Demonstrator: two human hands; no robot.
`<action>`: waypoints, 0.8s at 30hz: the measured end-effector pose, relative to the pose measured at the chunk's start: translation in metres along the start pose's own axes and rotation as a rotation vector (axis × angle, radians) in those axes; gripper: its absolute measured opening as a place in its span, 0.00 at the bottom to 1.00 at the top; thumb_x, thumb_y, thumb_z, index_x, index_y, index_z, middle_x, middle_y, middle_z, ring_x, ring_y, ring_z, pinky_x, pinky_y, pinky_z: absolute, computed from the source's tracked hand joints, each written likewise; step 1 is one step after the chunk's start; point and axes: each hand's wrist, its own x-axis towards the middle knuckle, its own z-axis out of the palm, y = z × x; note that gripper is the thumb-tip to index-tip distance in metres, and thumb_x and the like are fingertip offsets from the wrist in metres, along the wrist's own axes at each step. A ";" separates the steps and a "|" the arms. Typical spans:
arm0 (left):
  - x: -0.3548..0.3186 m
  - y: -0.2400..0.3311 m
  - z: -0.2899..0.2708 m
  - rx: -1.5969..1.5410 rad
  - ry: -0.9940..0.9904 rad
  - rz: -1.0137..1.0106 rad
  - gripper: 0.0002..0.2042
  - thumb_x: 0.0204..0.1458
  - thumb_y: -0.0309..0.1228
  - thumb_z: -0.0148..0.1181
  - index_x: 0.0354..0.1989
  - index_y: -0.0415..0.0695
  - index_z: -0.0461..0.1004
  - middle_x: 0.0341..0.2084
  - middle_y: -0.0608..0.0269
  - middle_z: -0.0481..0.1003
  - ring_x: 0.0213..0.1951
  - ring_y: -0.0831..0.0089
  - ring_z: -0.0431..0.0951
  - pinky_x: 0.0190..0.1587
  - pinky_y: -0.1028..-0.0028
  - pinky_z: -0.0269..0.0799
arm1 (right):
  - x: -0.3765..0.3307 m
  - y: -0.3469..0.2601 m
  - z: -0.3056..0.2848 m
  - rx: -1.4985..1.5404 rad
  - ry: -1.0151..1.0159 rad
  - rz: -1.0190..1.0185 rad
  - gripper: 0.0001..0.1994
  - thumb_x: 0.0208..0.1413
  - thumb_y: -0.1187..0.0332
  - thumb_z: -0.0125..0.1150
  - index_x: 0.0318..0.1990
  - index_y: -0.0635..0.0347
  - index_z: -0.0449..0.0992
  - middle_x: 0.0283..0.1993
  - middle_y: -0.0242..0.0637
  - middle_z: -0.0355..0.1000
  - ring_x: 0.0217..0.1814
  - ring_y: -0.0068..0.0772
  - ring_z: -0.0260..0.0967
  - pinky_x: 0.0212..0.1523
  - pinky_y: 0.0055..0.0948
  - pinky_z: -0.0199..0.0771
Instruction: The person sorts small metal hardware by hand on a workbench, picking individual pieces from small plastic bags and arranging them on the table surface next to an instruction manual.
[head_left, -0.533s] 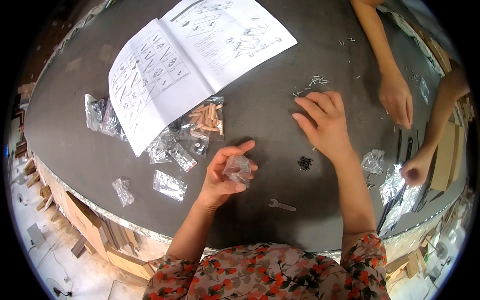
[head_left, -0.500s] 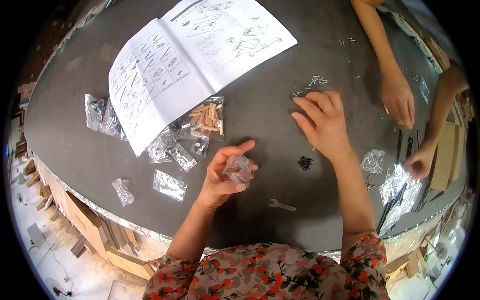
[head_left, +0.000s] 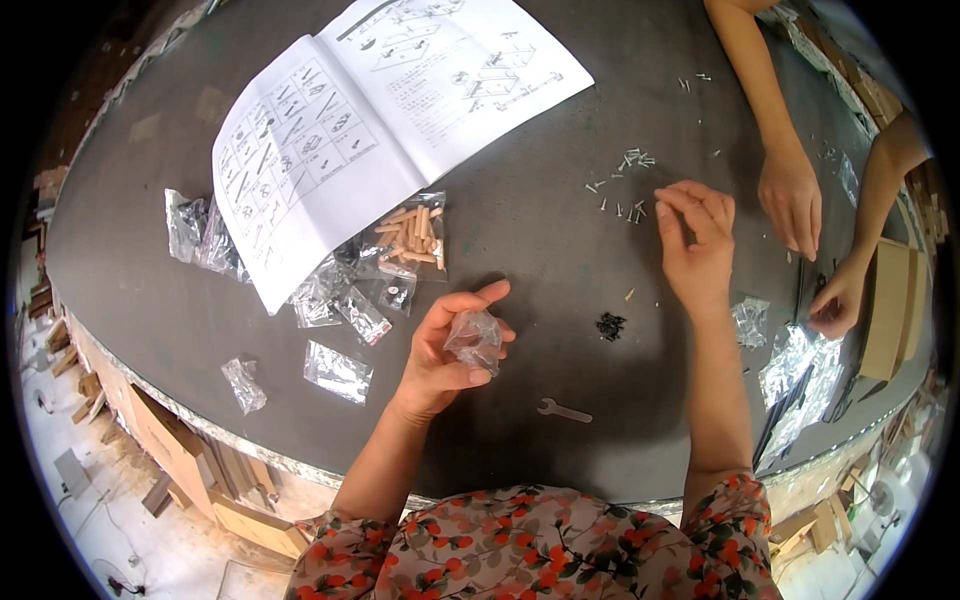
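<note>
Dark grey tabletop (head_left: 560,250) fills most of the view, its curved edge running above a pale workshop floor. On it the left hand (head_left: 440,350) cups a small clear plastic bag (head_left: 474,338), thumb and fingers curled around it, just above the surface. The right hand (head_left: 695,250) hovers over a scatter of small silver screws (head_left: 625,185), fingertips pinched together; whether a screw sits between them is hard to tell. A little heap of black screws (head_left: 610,325) lies between the two hands, and a small flat wrench (head_left: 565,410) rests nearer the body. An open instruction booklet (head_left: 390,110) lies further off, with a bag of wooden dowels (head_left: 412,232) and other clear packets (head_left: 335,370) beside it. Another person's hands (head_left: 790,200) work at the right.
</note>
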 end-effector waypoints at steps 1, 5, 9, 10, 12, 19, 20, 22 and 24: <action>0.000 0.000 0.001 0.010 0.023 -0.001 0.33 0.28 0.25 0.67 0.49 0.40 0.62 0.55 0.41 0.57 0.43 0.63 0.73 0.41 0.71 0.72 | 0.001 0.002 -0.001 0.012 0.014 0.034 0.06 0.43 0.76 0.59 0.32 0.58 0.76 0.37 0.32 0.69 0.40 0.35 0.61 0.41 0.28 0.64; 0.001 0.002 0.000 -0.014 -0.016 -0.009 0.31 0.29 0.21 0.65 0.49 0.43 0.64 0.56 0.47 0.59 0.43 0.67 0.73 0.44 0.71 0.71 | 0.008 0.003 -0.004 0.031 0.012 0.062 0.06 0.45 0.76 0.58 0.32 0.58 0.76 0.37 0.32 0.70 0.41 0.33 0.61 0.41 0.27 0.63; 0.001 0.001 -0.001 -0.018 -0.016 -0.004 0.31 0.29 0.21 0.65 0.49 0.43 0.64 0.56 0.47 0.59 0.43 0.67 0.73 0.43 0.71 0.71 | 0.011 -0.004 0.003 0.092 -0.037 0.025 0.09 0.44 0.78 0.57 0.33 0.56 0.77 0.37 0.31 0.69 0.41 0.33 0.61 0.40 0.27 0.64; 0.001 0.001 -0.001 -0.018 -0.019 -0.001 0.31 0.29 0.21 0.65 0.49 0.43 0.64 0.56 0.47 0.59 0.43 0.67 0.73 0.43 0.71 0.71 | 0.012 -0.005 0.005 0.093 -0.038 0.025 0.09 0.44 0.78 0.57 0.33 0.56 0.77 0.37 0.31 0.69 0.41 0.33 0.61 0.40 0.27 0.64; 0.001 0.001 -0.001 -0.020 -0.016 -0.001 0.32 0.29 0.21 0.65 0.49 0.43 0.64 0.56 0.47 0.59 0.43 0.67 0.73 0.43 0.71 0.71 | 0.013 -0.008 0.009 0.122 -0.082 -0.026 0.11 0.42 0.80 0.56 0.34 0.55 0.77 0.37 0.31 0.69 0.40 0.34 0.60 0.40 0.27 0.64; 0.001 0.001 -0.001 -0.027 -0.021 -0.007 0.32 0.29 0.21 0.65 0.49 0.43 0.64 0.56 0.48 0.59 0.43 0.67 0.73 0.44 0.71 0.71 | 0.015 -0.005 0.011 0.104 -0.102 -0.026 0.16 0.38 0.85 0.53 0.34 0.56 0.77 0.38 0.32 0.68 0.41 0.35 0.60 0.40 0.28 0.65; 0.001 0.002 -0.001 -0.027 -0.020 -0.007 0.32 0.29 0.21 0.65 0.49 0.43 0.64 0.56 0.48 0.59 0.43 0.67 0.73 0.44 0.71 0.71 | 0.015 -0.007 0.012 0.104 -0.103 -0.027 0.16 0.38 0.85 0.53 0.34 0.56 0.77 0.38 0.32 0.68 0.41 0.35 0.60 0.40 0.28 0.65; 0.001 0.002 -0.001 -0.038 -0.027 -0.006 0.32 0.29 0.21 0.65 0.49 0.43 0.64 0.56 0.48 0.59 0.43 0.67 0.72 0.44 0.71 0.71 | 0.016 -0.011 0.015 0.109 -0.116 -0.058 0.16 0.37 0.84 0.53 0.34 0.56 0.77 0.38 0.32 0.67 0.41 0.36 0.59 0.40 0.28 0.66; 0.001 0.001 -0.002 -0.038 -0.034 -0.003 0.32 0.29 0.21 0.65 0.50 0.43 0.64 0.56 0.49 0.59 0.44 0.67 0.72 0.44 0.71 0.71 | 0.016 -0.014 0.020 0.067 -0.119 -0.088 0.16 0.37 0.84 0.54 0.34 0.55 0.77 0.39 0.32 0.66 0.42 0.36 0.59 0.40 0.29 0.66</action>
